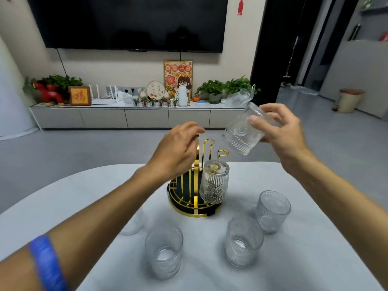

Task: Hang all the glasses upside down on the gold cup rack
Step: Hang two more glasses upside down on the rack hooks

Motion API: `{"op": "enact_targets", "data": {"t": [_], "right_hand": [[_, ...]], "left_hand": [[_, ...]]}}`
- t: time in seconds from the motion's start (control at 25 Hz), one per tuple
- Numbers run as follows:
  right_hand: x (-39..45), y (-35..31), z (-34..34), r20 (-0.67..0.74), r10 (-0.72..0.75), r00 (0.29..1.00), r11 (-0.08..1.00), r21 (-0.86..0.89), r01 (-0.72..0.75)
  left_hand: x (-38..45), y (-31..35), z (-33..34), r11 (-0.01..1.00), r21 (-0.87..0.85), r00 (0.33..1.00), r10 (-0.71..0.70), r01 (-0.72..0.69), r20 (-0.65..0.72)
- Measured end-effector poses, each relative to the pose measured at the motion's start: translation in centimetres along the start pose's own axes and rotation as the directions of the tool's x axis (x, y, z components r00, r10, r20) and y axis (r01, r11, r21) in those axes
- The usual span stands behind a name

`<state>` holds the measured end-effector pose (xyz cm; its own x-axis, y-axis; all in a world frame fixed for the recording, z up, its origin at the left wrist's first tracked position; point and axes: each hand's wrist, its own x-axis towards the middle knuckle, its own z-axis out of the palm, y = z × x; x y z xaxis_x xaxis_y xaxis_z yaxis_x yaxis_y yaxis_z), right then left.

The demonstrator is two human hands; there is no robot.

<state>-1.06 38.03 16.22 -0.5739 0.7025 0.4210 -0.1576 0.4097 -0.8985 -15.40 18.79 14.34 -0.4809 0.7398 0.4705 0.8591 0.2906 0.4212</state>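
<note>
The gold cup rack [194, 211] with a round dark base stands in the middle of the table. One ribbed glass [214, 182] hangs upside down on a front-right prong. My right hand [279, 131] holds another ribbed glass [243, 133] tilted mouth-down in the air, above and right of the rack. My left hand [178, 150] hovers at the top of the rack's left prongs, fingers curled; whether it grips a prong is hidden. Three glasses stand upright on the table: front left [164, 252], front right [243, 241], right [273, 211]. A further glass [134, 223] is partly hidden under my left forearm.
The white table [63, 202] has a rounded far edge just behind the rack. Beyond it lie grey floor, a low TV cabinet [126, 117] with plants and ornaments, and a wall-mounted TV [130, 22]. A blue band [47, 263] is on my left arm.
</note>
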Motion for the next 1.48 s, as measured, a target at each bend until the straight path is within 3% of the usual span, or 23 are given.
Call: {"op": "enact_targets", "data": {"t": [0.08, 0.2, 0.52, 0.72, 1.2, 1.32, 1.4, 1.48], "right_hand": [[1.9, 2.8, 0.7, 0.074, -0.124, 0.99, 0.969, -0.207, 0.137], [3.1, 6.3, 1.8, 0.225, -0.152, 0.962, 0.911, -0.345, 0.225], [4.6, 8.8, 2.1, 0.334, -0.126, 0.934, 0.906, -0.345, 0.246], [4.1, 10.2, 2.6, 0.392, -0.096, 0.915, 0.898, -0.362, 0.249], [2.3, 11.5, 3.2, 0.543, 0.001, 0.84, 0.838, -0.459, 0.296], [1.9, 9.8, 3.0, 0.56, 0.061, 0.826, 0.75, -0.572, 0.332], [0.8, 7.9, 4.1, 0.578, -0.029, 0.816, 0.719, -0.555, 0.419], [-0.4, 6.9, 6.1, 0.691, -0.082, 0.718, 0.615, -0.532, 0.582]], "left_hand": [[2.4, -1.9, 1.9, 0.996, 0.086, 0.991, -0.049, 0.038, 0.127], [3.7, -3.6, 3.4, 0.997, -0.001, 0.983, -0.081, 0.082, 0.163], [3.9, -4.6, 4.2, 0.997, -0.026, 0.991, -0.073, 0.076, 0.113], [3.7, -4.3, 4.6, 0.999, 0.048, 0.989, 0.018, -0.025, 0.146], [3.6, -4.6, 4.8, 1.0, -0.016, 0.993, -0.012, 0.014, 0.116], [3.5, -4.4, 4.8, 0.999, -0.025, 0.993, -0.03, 0.033, 0.118], [3.5, -4.2, 4.7, 0.999, -0.037, 0.992, -0.033, 0.037, 0.12], [3.4, -4.2, 4.6, 0.997, -0.056, 0.993, -0.039, 0.046, 0.116]]}}
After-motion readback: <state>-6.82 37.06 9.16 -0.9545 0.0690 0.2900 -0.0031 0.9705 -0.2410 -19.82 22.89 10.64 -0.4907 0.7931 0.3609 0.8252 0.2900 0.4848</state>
